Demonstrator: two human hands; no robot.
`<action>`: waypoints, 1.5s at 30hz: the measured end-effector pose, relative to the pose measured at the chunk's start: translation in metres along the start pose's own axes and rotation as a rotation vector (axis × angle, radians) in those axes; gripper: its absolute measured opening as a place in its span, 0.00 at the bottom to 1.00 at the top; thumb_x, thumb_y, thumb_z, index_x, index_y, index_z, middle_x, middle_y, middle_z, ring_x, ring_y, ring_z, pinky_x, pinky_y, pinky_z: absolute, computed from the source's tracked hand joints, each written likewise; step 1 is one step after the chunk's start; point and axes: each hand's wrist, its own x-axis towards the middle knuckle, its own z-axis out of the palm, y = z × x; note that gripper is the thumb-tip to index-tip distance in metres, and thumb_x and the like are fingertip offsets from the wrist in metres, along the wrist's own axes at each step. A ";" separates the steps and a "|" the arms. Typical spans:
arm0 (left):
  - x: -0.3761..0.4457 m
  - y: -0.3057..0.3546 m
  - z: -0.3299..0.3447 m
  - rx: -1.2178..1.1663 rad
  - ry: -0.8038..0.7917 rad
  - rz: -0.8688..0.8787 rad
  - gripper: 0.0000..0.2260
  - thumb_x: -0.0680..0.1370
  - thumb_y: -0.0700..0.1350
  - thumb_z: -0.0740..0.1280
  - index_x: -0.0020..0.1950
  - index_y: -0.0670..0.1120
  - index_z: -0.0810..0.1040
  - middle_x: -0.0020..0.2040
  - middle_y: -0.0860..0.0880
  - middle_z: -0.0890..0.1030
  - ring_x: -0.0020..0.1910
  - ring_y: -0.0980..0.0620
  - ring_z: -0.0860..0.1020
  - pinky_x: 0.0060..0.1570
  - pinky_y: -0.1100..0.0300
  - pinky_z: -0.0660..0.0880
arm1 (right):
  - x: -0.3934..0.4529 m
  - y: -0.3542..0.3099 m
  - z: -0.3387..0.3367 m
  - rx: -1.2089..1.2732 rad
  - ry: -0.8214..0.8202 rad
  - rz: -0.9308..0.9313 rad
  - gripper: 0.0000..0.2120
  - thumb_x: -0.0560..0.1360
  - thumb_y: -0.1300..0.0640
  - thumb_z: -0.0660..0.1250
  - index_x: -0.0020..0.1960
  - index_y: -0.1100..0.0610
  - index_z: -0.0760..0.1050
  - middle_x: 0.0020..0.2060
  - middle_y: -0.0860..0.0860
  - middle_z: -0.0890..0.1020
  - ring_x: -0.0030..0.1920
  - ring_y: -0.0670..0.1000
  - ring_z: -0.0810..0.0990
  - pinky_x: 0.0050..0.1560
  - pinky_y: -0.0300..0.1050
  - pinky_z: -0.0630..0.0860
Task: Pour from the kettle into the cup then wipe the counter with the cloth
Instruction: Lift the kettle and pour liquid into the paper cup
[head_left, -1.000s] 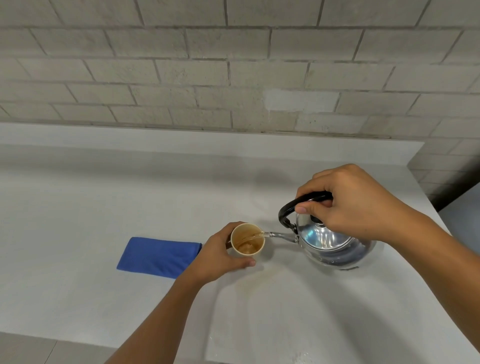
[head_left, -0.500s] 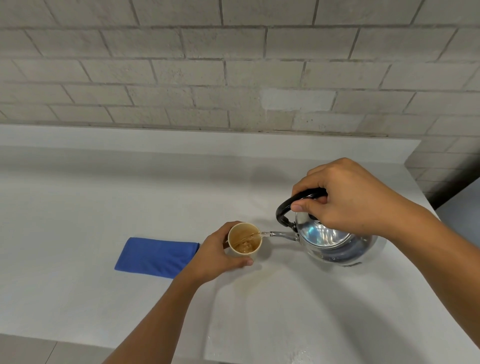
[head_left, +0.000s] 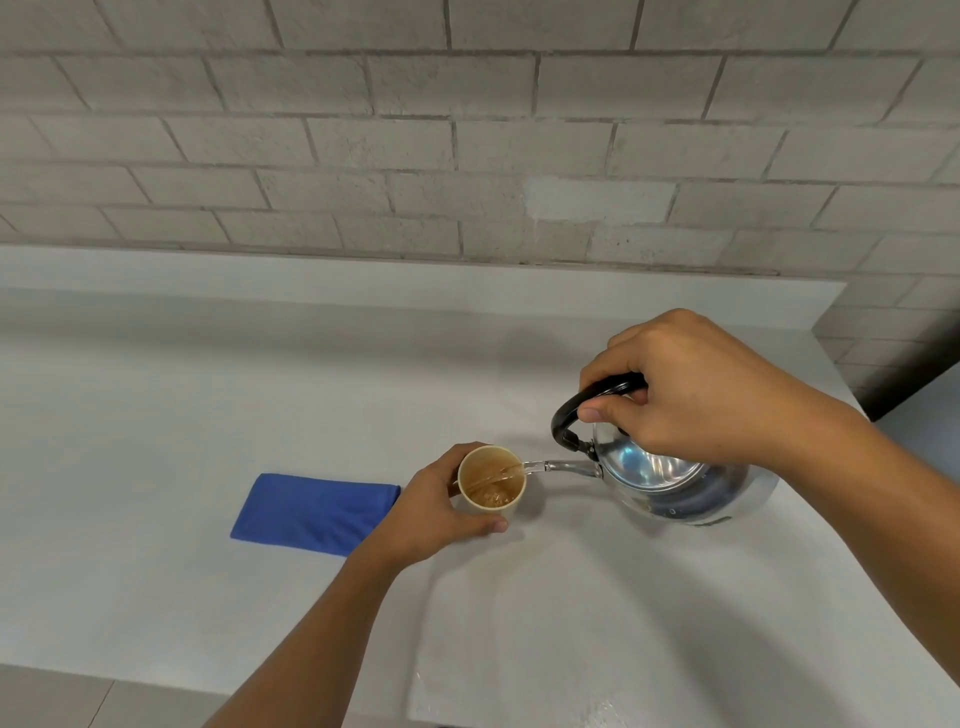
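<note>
We tilt the kettle (head_left: 670, 478) by its black handle, our right hand (head_left: 696, 395) closed around it, so the spout sends a thin stream into the cup (head_left: 491, 480). Our left hand (head_left: 431, 509) wraps its fingers (head_left: 488, 526) around the cup — likely to steady it. The blue cloth (head_left: 311, 512) lies flat just left of that hand, with open counter (head_left: 156, 405) beyond it for wiping — the front edge is near.

- One silver kettle (head_left: 670, 478) with a black handle
- One paper cup (head_left: 492, 480)
- One folded blue cloth (head_left: 311, 512)
- Two bare hands: left hand (head_left: 431, 512), right hand (head_left: 691, 395)
- One white counter (head_left: 208, 405)
</note>
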 end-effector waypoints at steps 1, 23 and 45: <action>0.000 0.000 0.000 0.002 0.001 -0.001 0.35 0.65 0.48 0.86 0.67 0.64 0.75 0.64 0.61 0.82 0.64 0.59 0.80 0.56 0.70 0.77 | 0.001 -0.001 0.000 -0.005 -0.002 -0.002 0.05 0.73 0.45 0.71 0.44 0.45 0.84 0.32 0.39 0.79 0.34 0.39 0.74 0.35 0.43 0.73; -0.001 0.000 0.000 -0.022 0.000 0.001 0.35 0.64 0.47 0.86 0.66 0.66 0.75 0.64 0.59 0.82 0.64 0.57 0.81 0.58 0.69 0.77 | 0.013 -0.009 -0.004 -0.086 -0.042 -0.015 0.06 0.74 0.44 0.71 0.45 0.45 0.84 0.32 0.42 0.79 0.37 0.39 0.71 0.35 0.42 0.69; -0.003 0.004 -0.001 -0.002 -0.012 -0.021 0.36 0.65 0.46 0.86 0.68 0.63 0.75 0.65 0.60 0.82 0.66 0.57 0.80 0.60 0.65 0.78 | -0.033 0.037 0.026 0.516 0.171 0.242 0.05 0.71 0.56 0.78 0.44 0.47 0.87 0.38 0.41 0.87 0.41 0.43 0.85 0.42 0.33 0.77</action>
